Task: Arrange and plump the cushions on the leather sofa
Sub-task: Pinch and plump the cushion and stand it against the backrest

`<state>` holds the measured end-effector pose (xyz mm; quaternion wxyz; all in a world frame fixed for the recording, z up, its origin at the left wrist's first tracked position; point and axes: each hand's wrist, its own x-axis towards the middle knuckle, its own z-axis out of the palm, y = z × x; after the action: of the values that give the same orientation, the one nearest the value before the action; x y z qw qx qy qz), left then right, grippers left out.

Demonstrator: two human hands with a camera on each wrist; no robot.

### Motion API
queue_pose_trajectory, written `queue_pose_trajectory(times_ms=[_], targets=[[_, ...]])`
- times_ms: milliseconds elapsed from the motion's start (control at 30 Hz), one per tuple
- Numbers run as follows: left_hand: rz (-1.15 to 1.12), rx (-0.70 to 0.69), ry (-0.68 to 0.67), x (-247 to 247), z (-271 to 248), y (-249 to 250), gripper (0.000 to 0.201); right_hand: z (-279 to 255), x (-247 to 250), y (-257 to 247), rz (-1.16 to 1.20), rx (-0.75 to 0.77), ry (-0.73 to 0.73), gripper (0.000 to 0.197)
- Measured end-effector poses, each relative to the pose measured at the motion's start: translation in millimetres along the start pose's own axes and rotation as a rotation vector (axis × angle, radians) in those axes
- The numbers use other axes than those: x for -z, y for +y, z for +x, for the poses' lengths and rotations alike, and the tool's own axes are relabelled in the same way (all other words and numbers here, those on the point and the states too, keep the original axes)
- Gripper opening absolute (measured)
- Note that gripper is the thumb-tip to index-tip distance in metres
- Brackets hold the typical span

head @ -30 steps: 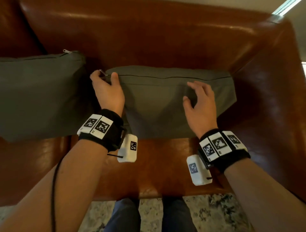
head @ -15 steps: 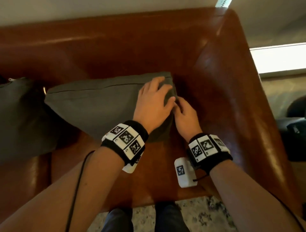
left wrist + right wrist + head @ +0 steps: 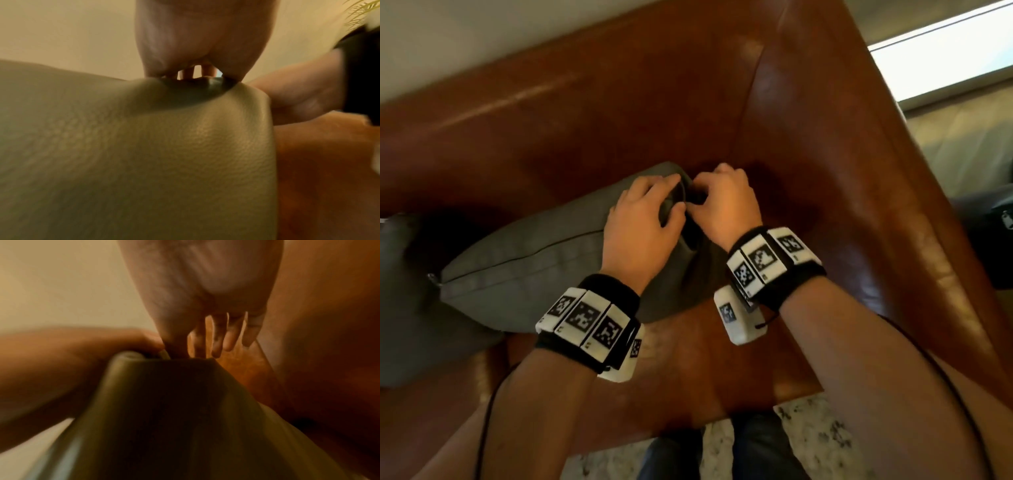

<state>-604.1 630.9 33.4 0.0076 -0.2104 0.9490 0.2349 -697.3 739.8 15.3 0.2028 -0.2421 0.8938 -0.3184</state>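
Note:
A grey-green cushion (image 3: 534,267) leans against the back of the brown leather sofa (image 3: 619,102), near its right armrest. Both hands meet at the cushion's upper right corner. My left hand (image 3: 650,212) lies over the corner with its fingers curled into the fabric. My right hand (image 3: 719,202) pinches the same corner from the right, thumb and forefinger on the fabric. In the left wrist view the cushion (image 3: 144,154) fills the frame and dents under the palm. The right wrist view shows the cushion (image 3: 164,410) corner pulled up into a peak, the other fingers (image 3: 228,337) hanging loose.
A second grey cushion (image 3: 410,308) stands at the left, touching the first. The sofa's right armrest (image 3: 859,171) rises close beside my right hand. Bare seat leather (image 3: 705,370) lies in front of the cushion. A patterned rug (image 3: 818,442) and my legs show below.
Both hands have come together from the cushion's two ends to its right corner. The corner is now bunched and lifted between them. The view has swung right toward the armrest.

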Motion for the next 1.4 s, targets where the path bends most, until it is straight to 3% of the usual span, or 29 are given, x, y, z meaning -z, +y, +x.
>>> queue_pose_trajectory(times_ms=[67,233,400,533,667,800,967,1133,1267,1400], targets=[[-0.021,0.0,0.017,2.8,0.4,-4.0,0.043,12.0,-2.3,-5.2,-0.094,0.029,-0.08,0.019],[-0.034,0.015,0.036,13.6,2.1,-6.9,0.042,27.5,15.2,-9.8,-0.036,0.026,-0.12,0.007],[0.08,-0.062,-0.02,28.4,21.2,2.6,0.051,28.0,37.8,-29.4,-0.192,0.125,-0.133,0.016],[0.194,-0.103,-0.092,44.4,44.6,12.2,0.033,28.6,53.9,-47.9,-0.252,0.219,-0.107,0.007],[0.052,0.021,-0.128,47.0,53.1,0.7,0.02,18.8,45.2,-33.7,-0.001,0.129,-0.053,0.011],[-0.143,0.102,-0.113,41.5,55.3,0.1,0.017,-8.1,22.0,-16.9,0.107,0.057,0.012,0.037],[-0.203,0.103,-0.165,35.4,53.2,1.2,0.015,-11.0,14.0,-14.6,0.141,0.019,0.146,0.014],[-0.188,0.006,-0.172,37.1,45.3,-3.3,0.012,-3.4,35.1,-14.4,0.128,-0.022,0.001,0.01],[-0.182,-0.1,-0.041,34.2,37.7,-2.6,0.017,7.8,50.7,-11.6,0.271,-0.124,-0.201,0.013],[0.016,-0.229,0.179,32.2,21.4,6.0,0.027,19.2,52.2,-8.2,0.408,-0.204,-0.249,0.015]])
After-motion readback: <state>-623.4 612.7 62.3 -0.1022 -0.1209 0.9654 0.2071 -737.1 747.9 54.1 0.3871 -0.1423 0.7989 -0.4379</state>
